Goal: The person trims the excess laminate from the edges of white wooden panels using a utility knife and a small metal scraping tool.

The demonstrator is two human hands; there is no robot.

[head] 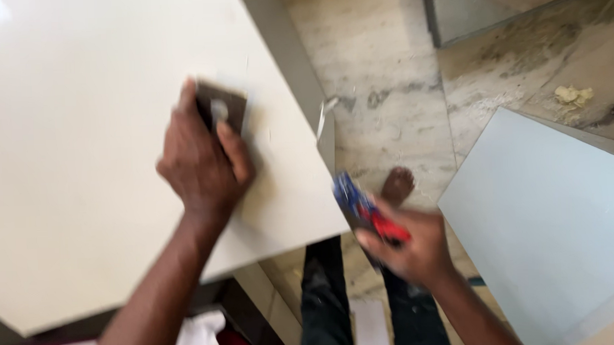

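Pressure falls on a small dark rectangular abrasive pad (220, 109), which the left hand (201, 162) pins flat with spread fingers against the large cream-white smooth board (82, 167). The pad pokes out at about one o'clock from the knuckles, near the board's right edge. Off the board, at four o'clock from that hand, the right hand (415, 247) is closed round a blurred blue-and-red object (366, 211) above the marble floor (385, 74).
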